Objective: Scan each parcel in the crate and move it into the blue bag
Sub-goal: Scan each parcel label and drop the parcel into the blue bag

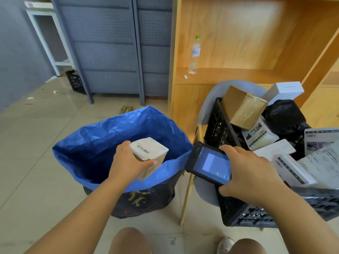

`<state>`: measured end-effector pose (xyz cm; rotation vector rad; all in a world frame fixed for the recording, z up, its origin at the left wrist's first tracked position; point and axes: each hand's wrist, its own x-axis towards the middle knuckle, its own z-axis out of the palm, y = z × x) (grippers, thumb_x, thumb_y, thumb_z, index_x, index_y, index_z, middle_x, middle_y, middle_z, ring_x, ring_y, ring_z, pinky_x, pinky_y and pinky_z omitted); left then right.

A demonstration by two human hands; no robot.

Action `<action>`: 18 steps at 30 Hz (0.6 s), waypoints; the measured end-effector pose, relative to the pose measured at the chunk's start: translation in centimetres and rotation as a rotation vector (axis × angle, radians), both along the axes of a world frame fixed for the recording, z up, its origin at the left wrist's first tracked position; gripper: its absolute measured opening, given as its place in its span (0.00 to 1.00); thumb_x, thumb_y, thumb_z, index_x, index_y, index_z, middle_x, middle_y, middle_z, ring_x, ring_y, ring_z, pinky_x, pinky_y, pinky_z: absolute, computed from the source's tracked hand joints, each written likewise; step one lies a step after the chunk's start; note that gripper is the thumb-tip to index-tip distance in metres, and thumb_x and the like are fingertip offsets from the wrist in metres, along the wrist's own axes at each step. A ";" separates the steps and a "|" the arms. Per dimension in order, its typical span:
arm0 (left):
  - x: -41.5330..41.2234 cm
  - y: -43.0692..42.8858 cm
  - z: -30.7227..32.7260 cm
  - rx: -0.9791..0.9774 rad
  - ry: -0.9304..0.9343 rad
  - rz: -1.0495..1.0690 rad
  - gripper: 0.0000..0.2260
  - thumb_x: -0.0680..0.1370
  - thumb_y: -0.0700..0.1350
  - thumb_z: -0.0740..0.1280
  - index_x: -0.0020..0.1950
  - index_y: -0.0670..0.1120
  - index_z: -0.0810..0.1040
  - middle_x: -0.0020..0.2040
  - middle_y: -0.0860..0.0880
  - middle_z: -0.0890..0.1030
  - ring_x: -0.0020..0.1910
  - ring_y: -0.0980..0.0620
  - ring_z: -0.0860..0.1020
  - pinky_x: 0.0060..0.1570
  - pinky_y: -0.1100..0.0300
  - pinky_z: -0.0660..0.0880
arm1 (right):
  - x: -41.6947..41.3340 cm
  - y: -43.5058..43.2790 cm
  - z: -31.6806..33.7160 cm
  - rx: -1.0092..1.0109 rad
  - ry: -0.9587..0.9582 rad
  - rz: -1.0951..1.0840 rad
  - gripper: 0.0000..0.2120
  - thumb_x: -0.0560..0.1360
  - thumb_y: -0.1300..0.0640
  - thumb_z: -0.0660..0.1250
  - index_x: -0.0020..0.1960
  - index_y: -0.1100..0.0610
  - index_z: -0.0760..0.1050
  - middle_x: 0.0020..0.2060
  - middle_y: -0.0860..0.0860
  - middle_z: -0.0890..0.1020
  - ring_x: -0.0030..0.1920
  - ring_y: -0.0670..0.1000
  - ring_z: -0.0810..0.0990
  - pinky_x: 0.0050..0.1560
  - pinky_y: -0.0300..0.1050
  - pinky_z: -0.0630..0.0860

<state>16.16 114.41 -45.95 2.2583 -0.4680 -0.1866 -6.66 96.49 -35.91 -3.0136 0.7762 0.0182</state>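
L hand (132, 162) grips a small cardboard parcel (149, 150), white barcode label up, fingers curled round its near side, held over the open mouth of the blue bag (128, 125). R hand (251, 173) grips a handheld scanner (211, 163), screen lit, just beside the bag's rim & in front of the black crate (218, 125). Crate sits on a grey chair (209, 100), piled w/ more parcels incl. a brown box (242, 105), a white box (284, 90) & a black poly bag (284, 114).
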 end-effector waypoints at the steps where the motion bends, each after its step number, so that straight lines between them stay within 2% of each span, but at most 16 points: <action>1: 0.8 -0.3 -0.1 0.034 -0.029 0.041 0.41 0.59 0.59 0.79 0.65 0.46 0.67 0.64 0.47 0.69 0.61 0.45 0.72 0.55 0.46 0.75 | 0.1 -0.1 0.0 0.006 0.002 -0.007 0.41 0.60 0.39 0.70 0.67 0.46 0.55 0.52 0.45 0.71 0.48 0.49 0.70 0.43 0.45 0.68; 3: 2.2 -1.2 -0.2 0.078 -0.029 0.091 0.51 0.64 0.60 0.77 0.76 0.45 0.53 0.73 0.45 0.57 0.70 0.41 0.61 0.63 0.45 0.68 | 0.2 -0.3 0.1 0.012 0.001 -0.025 0.41 0.60 0.39 0.69 0.67 0.46 0.55 0.51 0.44 0.70 0.48 0.49 0.71 0.43 0.45 0.70; 5: 2.9 -2.0 -0.5 0.092 0.009 0.068 0.50 0.67 0.60 0.75 0.78 0.48 0.47 0.76 0.47 0.49 0.73 0.41 0.55 0.65 0.45 0.65 | -0.1 -0.7 0.2 0.008 0.005 -0.045 0.42 0.59 0.40 0.70 0.67 0.46 0.55 0.51 0.44 0.70 0.47 0.49 0.71 0.43 0.45 0.70; 7: 3.2 -2.7 -1.2 0.139 0.023 -0.050 0.41 0.70 0.59 0.72 0.76 0.49 0.56 0.74 0.48 0.55 0.69 0.44 0.62 0.60 0.50 0.68 | -0.6 -1.2 0.4 0.008 0.014 -0.072 0.43 0.59 0.40 0.71 0.68 0.46 0.54 0.52 0.44 0.70 0.47 0.49 0.70 0.43 0.45 0.71; 9: 2.4 -3.2 -1.7 0.176 0.014 -0.201 0.27 0.73 0.57 0.70 0.67 0.48 0.70 0.66 0.49 0.67 0.58 0.49 0.71 0.53 0.56 0.70 | -1.4 -1.9 0.6 0.007 0.012 -0.108 0.44 0.58 0.39 0.71 0.68 0.46 0.54 0.52 0.45 0.70 0.46 0.48 0.69 0.42 0.45 0.70; 12: 0.1 -4.1 -1.7 0.195 0.072 -0.352 0.12 0.74 0.56 0.70 0.53 0.52 0.78 0.54 0.56 0.77 0.50 0.55 0.77 0.47 0.58 0.74 | -3.2 -3.0 0.9 -0.010 -0.011 -0.178 0.45 0.57 0.39 0.71 0.68 0.46 0.54 0.53 0.45 0.71 0.45 0.48 0.67 0.41 0.44 0.69; 14: -1.6 -5.1 -0.9 0.169 0.092 -0.415 0.08 0.73 0.56 0.70 0.47 0.55 0.78 0.47 0.58 0.79 0.46 0.59 0.78 0.44 0.60 0.75 | -4.6 -3.8 1.0 -0.015 -0.031 -0.214 0.44 0.58 0.39 0.71 0.68 0.46 0.55 0.52 0.45 0.71 0.45 0.49 0.68 0.40 0.45 0.69; 18: -5.7 -8.3 1.8 0.080 0.065 -0.530 0.07 0.72 0.56 0.71 0.45 0.56 0.79 0.42 0.60 0.80 0.43 0.63 0.78 0.39 0.65 0.71 | -8.9 -5.5 1.1 -0.030 -0.095 -0.335 0.40 0.56 0.40 0.73 0.63 0.45 0.59 0.45 0.45 0.70 0.42 0.50 0.69 0.36 0.45 0.68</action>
